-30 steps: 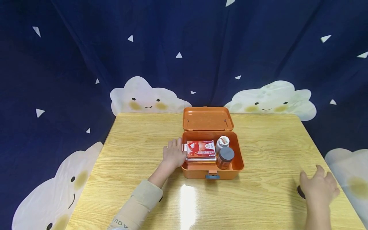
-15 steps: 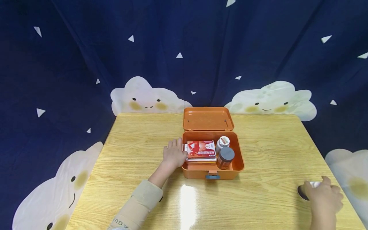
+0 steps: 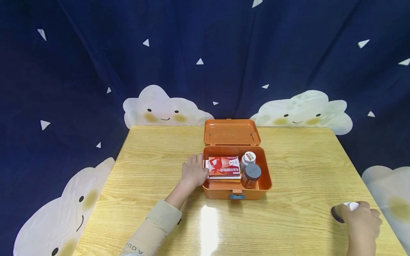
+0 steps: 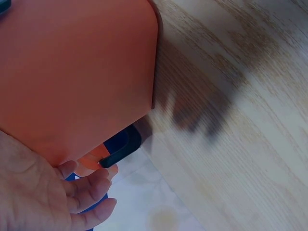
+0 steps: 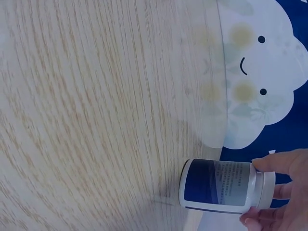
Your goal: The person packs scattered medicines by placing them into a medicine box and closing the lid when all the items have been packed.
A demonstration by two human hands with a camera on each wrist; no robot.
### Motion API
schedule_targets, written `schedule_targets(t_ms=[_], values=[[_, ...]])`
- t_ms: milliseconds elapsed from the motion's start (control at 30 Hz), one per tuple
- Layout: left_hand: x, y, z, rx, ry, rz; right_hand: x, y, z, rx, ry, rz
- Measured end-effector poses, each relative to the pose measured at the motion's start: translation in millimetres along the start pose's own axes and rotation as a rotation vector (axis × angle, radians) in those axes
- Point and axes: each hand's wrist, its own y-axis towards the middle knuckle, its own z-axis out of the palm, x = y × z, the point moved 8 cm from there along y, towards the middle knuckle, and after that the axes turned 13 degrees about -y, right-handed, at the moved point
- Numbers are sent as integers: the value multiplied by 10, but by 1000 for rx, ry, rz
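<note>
In the right wrist view, a white pill bottle (image 5: 216, 185) with a blue and grey label stands on the table. My right hand (image 3: 362, 222) grips it at its white cap (image 5: 266, 190), thumb on one side and fingers on the other. In the head view, this hand hides much of the bottle. My left hand (image 3: 193, 171) rests at the left rim of an orange medicine box (image 3: 221, 193) with its lid (image 3: 230, 132) raised. Its fingers lie loosely bent beside the box wall in the left wrist view; the thumb is hidden there.
Inside the orange box lie a red medicine carton (image 3: 224, 166) on other cartons, a white bottle (image 3: 248, 158) and a brown jar (image 3: 251, 176) with a grey lid. The wooden table (image 3: 298, 170) meets a dark blue cloud-patterned curtain (image 3: 205, 53).
My right hand has come down onto the pill bottle at the right and closed its fingers around the cap. The left hand and the orange box have stayed in place.
</note>
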Motion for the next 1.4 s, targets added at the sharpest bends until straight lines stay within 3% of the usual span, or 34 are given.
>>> schedule_targets(t_ms=[967,1167,1400], values=[[3,5,3,16,23,-10,69,-1,-92,-71,-13,-58],[3,18,10,-3,33,-2,145,12,-101,-48,-32,-80],[2,14,6,-4,17,-2,289,15,-161,-78,-28,-132]])
